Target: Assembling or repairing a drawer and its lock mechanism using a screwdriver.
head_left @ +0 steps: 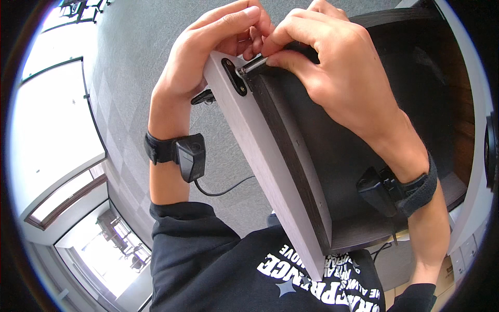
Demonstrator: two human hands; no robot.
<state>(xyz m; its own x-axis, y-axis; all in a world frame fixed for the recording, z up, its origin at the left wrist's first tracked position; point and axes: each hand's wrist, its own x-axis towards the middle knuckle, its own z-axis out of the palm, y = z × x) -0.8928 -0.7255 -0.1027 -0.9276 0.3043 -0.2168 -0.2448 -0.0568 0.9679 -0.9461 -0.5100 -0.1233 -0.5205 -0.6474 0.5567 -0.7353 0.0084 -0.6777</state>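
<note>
A black oval plate (234,77) with two screws sits on the upper edge of a pale grey drawer front (260,161), close to its far corner. A short, shiny metal rod (254,65) stretches from beside the plate toward my right hand (332,62). That hand is closed, its thumb and forefinger pinching at the rod's far end. From outside the panel, my left hand (208,47) reaches round the corner, fingers curled and thumb bent over. Its fingertips meet those of the right hand; whatever they hold is hidden. Below the left wrist a black piece (203,97) sticks out from the panel's outer face.
Behind the panel lies a dark drawer interior (353,156), with a wooden cabinet side (462,104) at the right. Grey carpet (135,67) stretches to the left. Both wrists carry strapped black devices, the left one (190,157) trailing a cable. The panel's near end touches my black shirt (223,270).
</note>
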